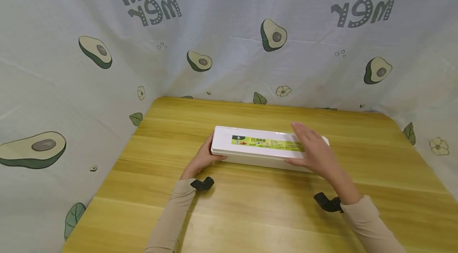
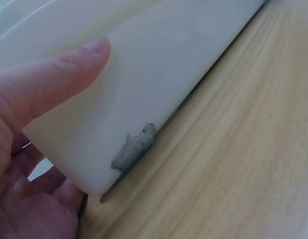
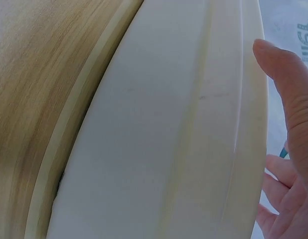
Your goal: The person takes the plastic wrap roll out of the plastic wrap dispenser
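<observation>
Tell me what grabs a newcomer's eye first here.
Probably the long white box mid-picture, its yellow-green label on top, the left hand at one end and right hand near the other. Next, the pale curtain behind, printed with avocados. Close up, a gray patch marks the box's lower edge.

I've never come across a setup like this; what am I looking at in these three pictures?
There's no machine here: a person works barehanded. The wide picture comes from a camera on the head; the close-ups come from cameras on the left and right wrists. A long white box with a yellow-green label lies on a wooden table. The left hand grips the box's left end. The right hand is over its right part, thumb at the front edge; whether it grips is hard to tell.
</observation>
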